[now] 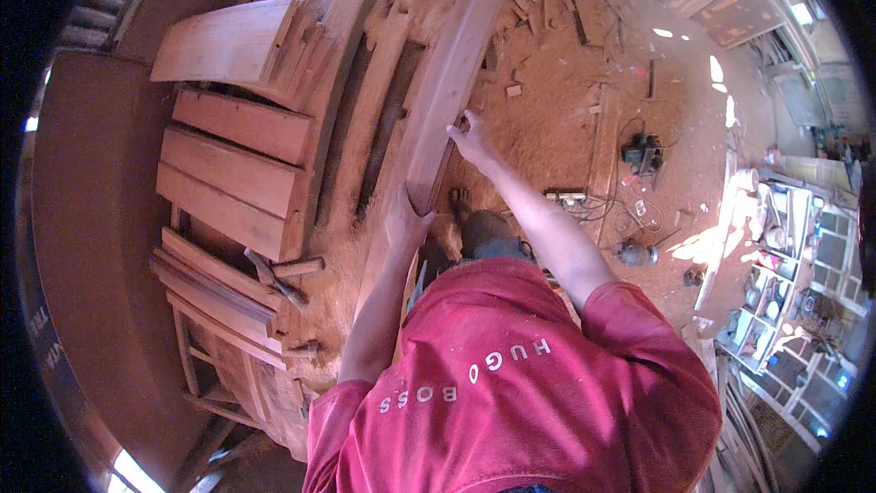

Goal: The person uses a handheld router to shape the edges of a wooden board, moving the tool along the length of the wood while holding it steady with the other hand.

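- Red shirt (547, 383) on the person's back fills the bottom middle of the frame, with white letters across it.
- The long plank (444, 82) runs from the top middle of the frame down to the person's two hands, leaning a bit to the right at its top.
- The left hand (407, 217) is near the middle of the frame. It grips the near end of the long plank, with the thumb on the right side.
- The right hand (471, 141) is higher up, at the plank's right edge. Its fingers are curled. I cannot tell if they pinch the wood or some small thing.
- A pale board (224, 41) lies on the pile at the upper left, and reddish boards (233, 184) lie below it.
- Tools with wooden handles (299, 267) lie left of the left arm, next to more boards.
- Brown sawdust (538, 141) covers the floor, and wood scraps (538, 14) are spread near the top.
- A green and black power tool (641, 153) sits on the floor at right of middle, with cords (602, 215) below it.
- A shelf (771, 297) full of small things stands at the lower right.
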Available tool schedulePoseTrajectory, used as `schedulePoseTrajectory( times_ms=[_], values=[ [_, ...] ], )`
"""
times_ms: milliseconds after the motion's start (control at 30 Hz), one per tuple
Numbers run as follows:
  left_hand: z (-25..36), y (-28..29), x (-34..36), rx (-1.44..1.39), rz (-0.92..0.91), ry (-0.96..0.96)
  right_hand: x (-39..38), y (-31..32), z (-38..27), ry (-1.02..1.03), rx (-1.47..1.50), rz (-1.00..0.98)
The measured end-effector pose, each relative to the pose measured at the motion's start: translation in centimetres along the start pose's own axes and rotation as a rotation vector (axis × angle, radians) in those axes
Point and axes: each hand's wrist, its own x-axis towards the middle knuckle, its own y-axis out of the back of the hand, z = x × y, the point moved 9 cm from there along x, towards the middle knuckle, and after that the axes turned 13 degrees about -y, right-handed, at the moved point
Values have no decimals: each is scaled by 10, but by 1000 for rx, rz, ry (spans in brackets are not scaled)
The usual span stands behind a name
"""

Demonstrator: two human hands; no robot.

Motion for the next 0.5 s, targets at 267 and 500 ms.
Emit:
schedulePoseTrajectory(
  times_ms=[267, 500],
  values=[
    [-8, -7, 0, -12, -86, 17, -23, -12, 29, -82, 174, -121],
    [-12, -16, -3, -104, -194, 64, -28, -1, 85, -57, 2, -26]
  ],
)
